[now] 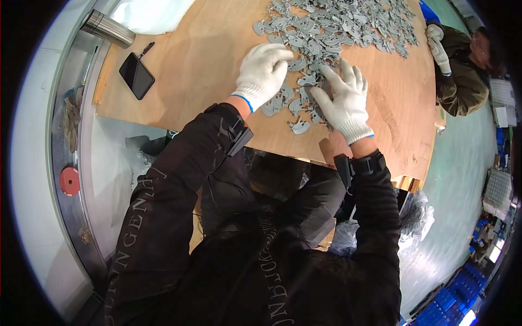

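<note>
Small flat grey curved pieces lie loose on the wooden table in front of me, running up into a large heap farther back. My left hand, in a white knitted glove, is at the left side of these pieces. Its fingers are loosely bent, with a gap between thumb and forefinger and no piece visible there. On the other side, my right hand, gloved the same way, hovers over or rests on the pieces with fingers spread. Some pieces are hidden beneath it. One piece lies nearest the table's front edge.
A black phone, a pen and a steel flask are on the left. White sheeting lies behind them. Another person with a white glove sits at the table's right side. Clear plastic bags stand below the right edge.
</note>
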A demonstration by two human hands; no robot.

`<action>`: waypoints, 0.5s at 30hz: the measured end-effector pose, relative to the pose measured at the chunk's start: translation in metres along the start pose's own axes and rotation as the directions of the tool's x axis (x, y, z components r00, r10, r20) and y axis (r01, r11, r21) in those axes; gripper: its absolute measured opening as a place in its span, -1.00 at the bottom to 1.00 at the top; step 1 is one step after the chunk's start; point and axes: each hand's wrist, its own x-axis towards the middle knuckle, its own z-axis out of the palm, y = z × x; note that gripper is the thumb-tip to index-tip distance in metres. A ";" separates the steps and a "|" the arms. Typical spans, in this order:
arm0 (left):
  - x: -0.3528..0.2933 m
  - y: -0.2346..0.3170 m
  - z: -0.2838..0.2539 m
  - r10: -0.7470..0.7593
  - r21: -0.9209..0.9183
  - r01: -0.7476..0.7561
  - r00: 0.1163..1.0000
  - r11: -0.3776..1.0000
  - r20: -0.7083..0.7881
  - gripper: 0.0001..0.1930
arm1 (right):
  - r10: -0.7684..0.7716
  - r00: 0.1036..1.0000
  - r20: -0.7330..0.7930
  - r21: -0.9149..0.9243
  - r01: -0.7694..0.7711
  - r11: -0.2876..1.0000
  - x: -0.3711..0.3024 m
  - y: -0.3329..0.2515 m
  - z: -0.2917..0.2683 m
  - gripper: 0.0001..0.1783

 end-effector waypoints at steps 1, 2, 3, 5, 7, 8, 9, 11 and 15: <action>-0.001 0.002 0.000 0.108 0.085 -0.108 0.994 0.990 0.011 -0.81 | 0.002 1.000 -0.003 -0.003 -0.002 1.000 0.002 0.002 0.000 -0.57; -0.002 0.004 0.001 0.212 0.169 -0.214 0.977 0.962 0.029 -0.83 | 0.011 1.000 0.026 0.015 -0.011 1.000 0.004 0.005 0.001 -0.57; -0.002 0.006 0.001 0.312 0.248 -0.316 0.948 0.916 0.056 -0.85 | 0.019 0.998 0.056 0.033 -0.021 0.999 0.005 0.008 0.002 -0.57; 0.001 0.008 0.004 0.317 0.266 -0.327 0.945 0.907 0.080 -0.86 | 0.027 0.996 0.085 0.049 -0.031 0.998 0.009 0.015 0.003 -0.57; 0.002 0.008 0.005 0.320 0.306 -0.344 0.939 0.888 0.127 -0.86 | 0.069 0.996 0.050 0.074 -0.072 0.995 0.013 0.022 0.004 -0.59; 0.002 0.007 0.006 0.320 0.305 -0.344 0.939 0.888 0.127 -0.86 | 0.090 0.995 0.033 0.087 -0.092 0.992 0.014 0.025 0.004 -0.60; 0.002 0.005 0.005 0.267 0.305 -0.293 0.956 0.906 0.124 -0.86 | 0.089 0.995 0.033 0.086 -0.092 0.992 0.014 0.030 0.001 -0.60; 0.003 0.006 0.004 0.159 0.303 -0.188 0.980 0.934 0.119 -0.85 | 0.190 0.954 0.233 0.085 -0.214 0.973 0.017 0.040 -0.007 -0.59; 0.006 0.017 0.006 0.192 0.285 -0.219 0.974 0.933 0.123 -0.80 | 0.194 0.976 0.103 0.127 -0.206 0.970 0.013 0.044 -0.001 -0.59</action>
